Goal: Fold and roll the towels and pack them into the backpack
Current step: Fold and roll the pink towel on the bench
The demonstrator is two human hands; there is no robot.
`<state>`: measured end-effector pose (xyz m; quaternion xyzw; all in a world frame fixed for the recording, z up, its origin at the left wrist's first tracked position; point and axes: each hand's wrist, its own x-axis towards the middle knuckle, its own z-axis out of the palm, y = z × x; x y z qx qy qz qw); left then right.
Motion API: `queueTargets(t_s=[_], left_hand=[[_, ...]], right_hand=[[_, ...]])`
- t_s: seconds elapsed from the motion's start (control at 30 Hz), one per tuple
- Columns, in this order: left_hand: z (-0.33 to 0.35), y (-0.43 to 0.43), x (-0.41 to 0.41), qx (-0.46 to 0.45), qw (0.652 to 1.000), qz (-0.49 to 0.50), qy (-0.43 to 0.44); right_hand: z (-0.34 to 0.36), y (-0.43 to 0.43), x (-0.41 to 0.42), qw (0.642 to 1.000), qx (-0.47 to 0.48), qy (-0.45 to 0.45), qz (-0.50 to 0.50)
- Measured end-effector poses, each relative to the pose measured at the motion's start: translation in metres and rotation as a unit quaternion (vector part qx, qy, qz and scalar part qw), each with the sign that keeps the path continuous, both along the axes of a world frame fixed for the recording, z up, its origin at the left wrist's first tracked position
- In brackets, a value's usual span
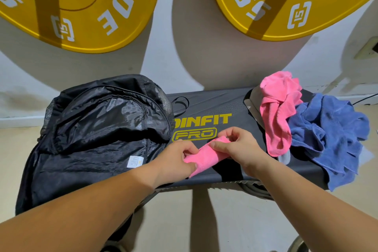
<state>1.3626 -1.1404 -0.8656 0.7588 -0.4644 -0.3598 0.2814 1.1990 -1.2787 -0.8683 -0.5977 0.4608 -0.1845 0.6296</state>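
Both left hand [176, 159] and right hand [239, 147] pinch a pink towel [206, 154] on the bench [225, 106].

Forearms converging, left hand [175, 159] and right hand [238, 147] pinching pink towel [207, 155]

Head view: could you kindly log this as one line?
left hand, right hand: rolling small pink cloth towel; black nylon backpack: open; crumpled blue towel: waiting

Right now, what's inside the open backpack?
Only shiny black lining and a white label show inside the backpack. No towel is visible there, but the left forearm and the slumped flap cover parts of it.
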Motion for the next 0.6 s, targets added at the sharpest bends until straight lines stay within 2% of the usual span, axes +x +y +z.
queueTargets(t_s=[0.1, 0.2, 0.27, 0.4, 0.53, 0.6], left_hand=[[0.014, 0.008, -0.006, 0.023, 0.995, 0.054, 0.075], [0.036, 0.02, -0.007, 0.033, 0.984, 0.138, 0.111], [0.056, 0.031, -0.008, 0.009, 0.974, 0.173, 0.147], [0.09, 0.06, -0.002, -0.048, 0.932, 0.233, 0.272], [0.106, 0.09, 0.011, -0.046, 0.926, 0.26, 0.268], [0.104, 0.104, 0.022, -0.03, 0.929, 0.286, 0.234]], right_hand=[[0.016, 0.006, 0.012, 0.999, 0.008, -0.037, 0.012], [0.043, 0.014, 0.033, 0.996, 0.004, -0.085, 0.036], [0.063, 0.018, 0.048, 0.991, 0.016, -0.11, 0.069], [0.089, 0.031, 0.072, 0.985, 0.026, -0.134, 0.104], [0.089, 0.054, 0.093, 0.985, 0.017, -0.119, 0.123], [0.084, 0.067, 0.106, 0.987, -0.075, -0.073, 0.118]])
